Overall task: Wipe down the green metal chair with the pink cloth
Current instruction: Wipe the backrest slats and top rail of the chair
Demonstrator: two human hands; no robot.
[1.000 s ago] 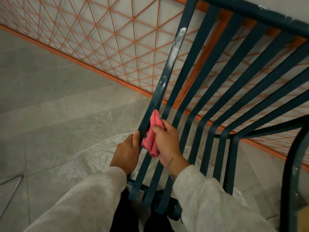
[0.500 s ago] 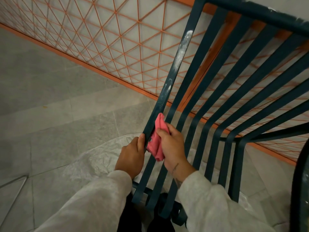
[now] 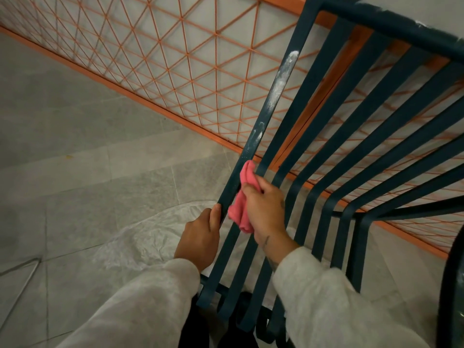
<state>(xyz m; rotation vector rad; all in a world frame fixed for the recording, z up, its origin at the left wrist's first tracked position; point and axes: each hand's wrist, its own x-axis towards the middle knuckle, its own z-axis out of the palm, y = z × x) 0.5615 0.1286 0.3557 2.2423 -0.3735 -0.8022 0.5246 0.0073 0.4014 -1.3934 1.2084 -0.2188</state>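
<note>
The dark green metal chair point(image 3: 351, 136) fills the right of the view, its flat slats running from lower left to upper right. Its leftmost slat carries white dusty smears higher up. My left hand point(image 3: 198, 237) grips the outer edge of that slat low down. My right hand point(image 3: 266, 209) holds the folded pink cloth point(image 3: 242, 197) and presses it against the inner side of the same slat, just above my left hand and below the smears.
An orange wire lattice fence point(image 3: 175, 59) with an orange base rail runs diagonally behind the chair. Grey stone floor tiles point(image 3: 75, 159) lie to the left. A crumpled clear plastic sheet point(image 3: 140, 237) is spread on the floor under the chair.
The right hand has slid the pink cloth a little way up the leftmost slat, toward the white smears. The left hand keeps its grip on the slat.
</note>
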